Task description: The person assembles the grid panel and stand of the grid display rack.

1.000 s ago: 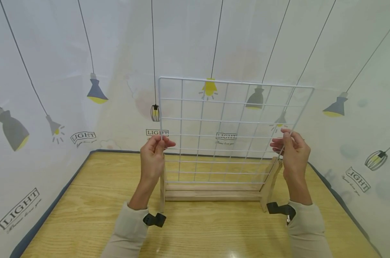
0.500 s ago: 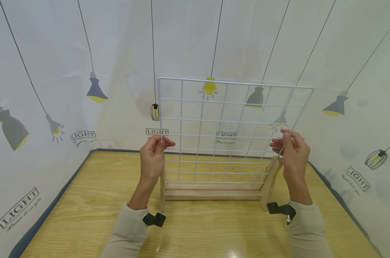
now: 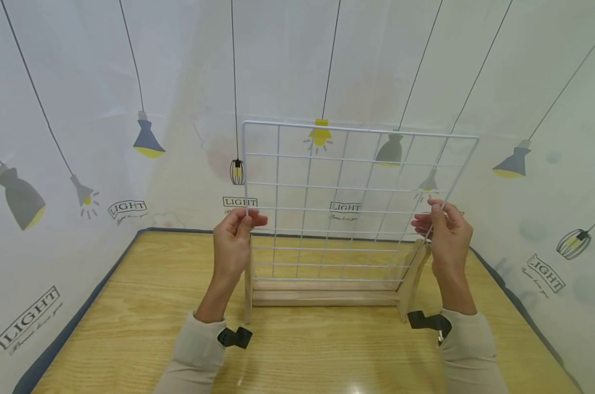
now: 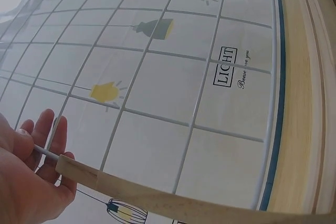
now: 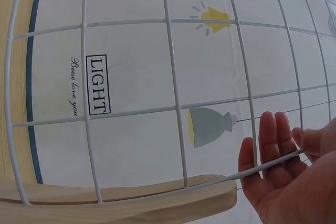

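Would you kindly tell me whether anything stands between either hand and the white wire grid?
Nothing visible does: the left hand and the right hand each pinch a side edge of the white wire grid directly, just beyond the upper ends of the wooden stand.

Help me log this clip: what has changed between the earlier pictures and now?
The white wire grid panel has dipped very slightly in the head view, toward the crossbars of the wooden stand. Nothing was newly grasped or released: the left hand and right hand still hold its side edges. The stand stayed put.
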`<action>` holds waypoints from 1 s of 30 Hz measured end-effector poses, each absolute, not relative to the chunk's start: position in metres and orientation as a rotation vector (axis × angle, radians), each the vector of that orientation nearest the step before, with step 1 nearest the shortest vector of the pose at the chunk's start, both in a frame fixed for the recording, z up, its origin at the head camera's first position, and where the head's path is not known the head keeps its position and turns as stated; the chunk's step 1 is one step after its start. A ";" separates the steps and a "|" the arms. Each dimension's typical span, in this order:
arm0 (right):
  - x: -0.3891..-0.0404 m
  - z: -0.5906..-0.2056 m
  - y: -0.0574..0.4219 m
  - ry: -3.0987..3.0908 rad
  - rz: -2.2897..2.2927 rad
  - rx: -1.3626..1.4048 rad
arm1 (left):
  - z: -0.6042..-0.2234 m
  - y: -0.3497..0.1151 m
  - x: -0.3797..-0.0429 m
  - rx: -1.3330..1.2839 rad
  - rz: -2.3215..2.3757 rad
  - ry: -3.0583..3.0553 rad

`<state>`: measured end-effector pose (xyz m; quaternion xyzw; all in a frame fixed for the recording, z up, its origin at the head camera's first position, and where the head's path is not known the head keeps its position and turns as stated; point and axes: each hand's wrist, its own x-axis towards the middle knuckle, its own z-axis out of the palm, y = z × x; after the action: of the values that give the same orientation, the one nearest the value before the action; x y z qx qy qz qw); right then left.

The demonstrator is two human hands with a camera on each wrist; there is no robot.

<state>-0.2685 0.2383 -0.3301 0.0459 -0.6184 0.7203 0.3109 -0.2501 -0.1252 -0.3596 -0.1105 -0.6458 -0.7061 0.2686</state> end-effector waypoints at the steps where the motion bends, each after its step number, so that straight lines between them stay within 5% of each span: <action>1: -0.268 -0.330 0.238 -1.634 1.902 0.120 | -0.360 -0.125 -0.250 -0.303 -1.903 -1.745; 30: -0.269 -0.337 0.239 -1.577 1.961 0.131 | -0.361 -0.128 -0.246 -0.346 -1.880 -1.765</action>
<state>-0.2691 0.2390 -0.3369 0.0495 -0.5959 0.7408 0.3059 -0.2460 -0.1284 -0.3614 -0.1283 -0.6538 -0.6964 0.2669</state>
